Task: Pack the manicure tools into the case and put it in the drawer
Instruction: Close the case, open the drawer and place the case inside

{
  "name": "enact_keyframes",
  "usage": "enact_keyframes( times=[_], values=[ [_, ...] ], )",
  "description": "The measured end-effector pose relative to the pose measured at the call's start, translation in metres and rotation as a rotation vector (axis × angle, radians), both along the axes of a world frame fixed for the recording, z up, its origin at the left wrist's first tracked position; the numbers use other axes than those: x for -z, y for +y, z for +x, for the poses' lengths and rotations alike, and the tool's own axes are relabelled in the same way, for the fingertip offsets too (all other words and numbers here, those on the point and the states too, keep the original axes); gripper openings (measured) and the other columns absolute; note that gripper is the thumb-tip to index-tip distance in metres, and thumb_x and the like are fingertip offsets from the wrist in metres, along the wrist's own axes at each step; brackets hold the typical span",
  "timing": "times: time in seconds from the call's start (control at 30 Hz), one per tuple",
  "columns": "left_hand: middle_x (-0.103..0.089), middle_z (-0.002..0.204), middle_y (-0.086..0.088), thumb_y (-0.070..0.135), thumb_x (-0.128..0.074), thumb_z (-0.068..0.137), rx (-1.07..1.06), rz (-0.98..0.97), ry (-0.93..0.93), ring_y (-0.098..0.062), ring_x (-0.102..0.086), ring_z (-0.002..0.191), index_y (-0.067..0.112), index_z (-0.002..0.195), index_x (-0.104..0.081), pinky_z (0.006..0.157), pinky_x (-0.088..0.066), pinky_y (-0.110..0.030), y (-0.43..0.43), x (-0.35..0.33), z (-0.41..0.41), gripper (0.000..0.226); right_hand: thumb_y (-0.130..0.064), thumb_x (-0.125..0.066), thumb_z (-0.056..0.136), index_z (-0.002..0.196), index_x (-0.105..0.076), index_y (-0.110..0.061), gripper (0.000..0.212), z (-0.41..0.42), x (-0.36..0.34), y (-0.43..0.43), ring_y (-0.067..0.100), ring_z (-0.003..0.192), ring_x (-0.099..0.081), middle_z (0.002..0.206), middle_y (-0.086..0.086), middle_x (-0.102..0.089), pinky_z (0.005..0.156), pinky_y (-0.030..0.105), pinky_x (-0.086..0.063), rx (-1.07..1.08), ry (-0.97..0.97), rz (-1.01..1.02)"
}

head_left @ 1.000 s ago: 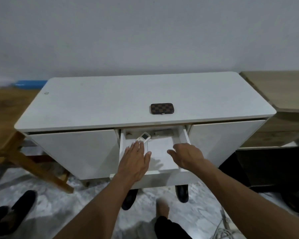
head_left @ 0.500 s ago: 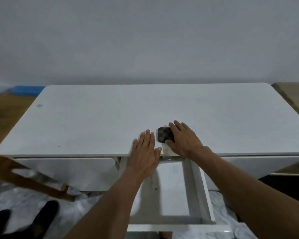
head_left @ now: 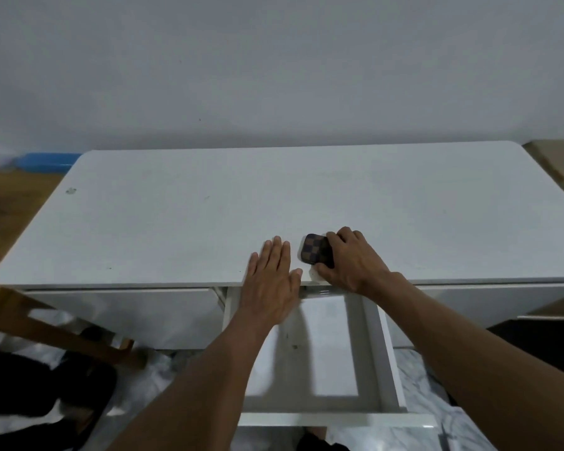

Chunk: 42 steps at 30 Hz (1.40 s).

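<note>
Right hand (head_left: 350,258) grips the checkered brown case (head_left: 316,251), fingers curled over its far edge, thumb at its near side; case tilted, its left end raised off the white tabletop (head_left: 183,216), close to the front edge. Case looks shut. Just under the thumb, a small white patch at the tabletop edge; cannot tell what it is. Left hand (head_left: 272,275) lies flat just left of the case, fingers together and stretched out, palm down on the front edge of the tabletop, holding nothing; a narrow strip of bare tabletop separates its fingertips from the case. Below both hands, the white drawer (head_left: 370,336) stands pulled out toward the person, its floor bare in the visible part, with a few small dark specks below the left wrist. Left forearm crosses over the drawer's left side; right forearm passes over its right wall. Closed white fronts sit on either side of the drawer, under the tabletop. Far to the left of the left hand, a wooden chair frame (head_left: 62,333) stands on the marbled floor (head_left: 420,379), with dark shapes beside it, blurred. Beyond the hands, a plain grey wall (head_left: 274,66); a blue strip (head_left: 46,161) lies at its base, past the tabletop's left corner.
</note>
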<state>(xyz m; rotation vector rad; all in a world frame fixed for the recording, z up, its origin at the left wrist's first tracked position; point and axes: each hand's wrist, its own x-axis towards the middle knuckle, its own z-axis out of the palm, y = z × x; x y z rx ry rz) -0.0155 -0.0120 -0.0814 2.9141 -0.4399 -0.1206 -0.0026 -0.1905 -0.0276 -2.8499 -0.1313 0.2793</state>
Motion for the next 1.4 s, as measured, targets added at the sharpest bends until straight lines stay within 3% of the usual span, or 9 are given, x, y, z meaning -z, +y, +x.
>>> enact_keyframes(
  times=[0.13, 0.33, 0.53, 0.83, 1.1, 1.4],
  values=[
    [0.004, 0.162, -0.006, 0.040, -0.016, 0.103, -0.011, -0.020, 0.020, -0.020, 0.008, 0.149, 0.014, 0.153, -0.001, 0.119, 0.004, -0.039, 0.003, -0.001, -0.011, 0.058, -0.044, -0.057, 0.080, 0.113, -0.051, -0.010, 0.047, -0.028, 0.001, -0.001, 0.032, 0.107, -0.048, 0.116, 0.013, -0.052, 0.088, 0.044, -0.050, 0.031, -0.013, -0.002],
    [0.005, 0.162, -0.008, 0.041, -0.017, 0.103, 0.048, -0.016, 0.079, -0.022, 0.008, 0.149, 0.013, 0.154, -0.001, 0.119, 0.003, -0.040, 0.014, -0.005, -0.020, 0.060, -0.050, -0.058, 0.074, 0.113, -0.055, -0.012, 0.054, -0.082, -0.001, 0.006, 0.031, 0.106, -0.051, 0.115, 0.011, -0.055, 0.084, 0.041, -0.049, -0.013, -0.073, -0.113],
    [0.005, 0.162, -0.007, 0.046, -0.013, 0.102, 0.013, -0.010, 0.078, -0.022, 0.007, 0.149, 0.013, 0.153, -0.001, 0.120, 0.001, -0.041, 0.010, -0.005, -0.025, 0.062, -0.051, -0.061, 0.071, 0.114, -0.059, -0.010, 0.059, -0.114, 0.034, 0.016, 0.033, 0.111, -0.052, 0.114, 0.012, -0.057, 0.089, 0.041, -0.050, -0.101, 0.029, -0.116],
    [-0.006, 0.162, -0.005, 0.053, 0.002, 0.093, -0.022, -0.060, -0.090, -0.019, -0.001, 0.149, 0.016, 0.153, -0.012, 0.120, -0.002, -0.039, 0.009, 0.014, -0.028, 0.072, -0.043, -0.068, 0.073, 0.126, -0.051, -0.010, 0.064, -0.079, 0.091, 0.027, 0.033, 0.114, -0.047, 0.124, 0.013, -0.050, 0.091, 0.044, -0.049, -0.085, 0.235, -0.134],
    [-0.020, 0.160, -0.006, 0.047, -0.024, 0.099, -0.053, -0.118, -0.159, -0.020, -0.013, 0.148, 0.013, 0.151, -0.026, 0.119, -0.011, -0.040, 0.008, 0.026, -0.026, 0.062, -0.032, -0.068, 0.076, 0.124, -0.051, -0.008, 0.056, -0.047, 0.139, 0.033, 0.031, 0.114, -0.046, 0.128, 0.011, -0.047, 0.096, 0.039, -0.042, -0.119, 0.331, -0.144],
    [-0.019, 0.160, -0.006, 0.048, -0.026, 0.098, -0.055, -0.107, -0.168, -0.020, -0.013, 0.148, 0.013, 0.152, -0.024, 0.119, -0.012, -0.040, 0.007, 0.027, -0.025, 0.064, -0.028, -0.067, 0.078, 0.122, -0.050, -0.005, 0.053, -0.041, 0.160, 0.034, 0.032, 0.114, -0.046, 0.129, 0.013, -0.047, 0.097, 0.039, -0.041, -0.105, 0.346, -0.091]
  ],
)
